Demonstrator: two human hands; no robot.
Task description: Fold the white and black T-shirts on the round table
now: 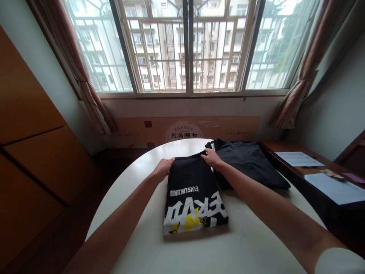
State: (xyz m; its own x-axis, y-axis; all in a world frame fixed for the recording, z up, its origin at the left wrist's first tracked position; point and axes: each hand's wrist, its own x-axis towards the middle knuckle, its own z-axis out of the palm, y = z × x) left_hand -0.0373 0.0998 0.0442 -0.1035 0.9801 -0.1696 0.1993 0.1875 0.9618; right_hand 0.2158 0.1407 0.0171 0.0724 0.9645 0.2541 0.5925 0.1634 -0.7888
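Garment (188, 173), black, white-lettered, yellow-splashed, lies folded at lower centre; left hand (164, 168) and right hand (212, 158) pinch its upper corners between fingers (172, 160)

I count two bare hands: one left hand (164, 168), one right hand (211, 158). Black cloth, two lots: one folded black garment with white-and-yellow print (190, 179), near; one plain black fabric pile (242, 161), far right, layers I can't separate. One round white table (137, 243). Two reddish patterned fabric curtains: one left (88, 95), one right (295, 93). I get two white paper sheets, right side: one far (299, 159), one near (336, 188). One flat pink item (354, 177), right. One long tan printed panel (128, 127), far.
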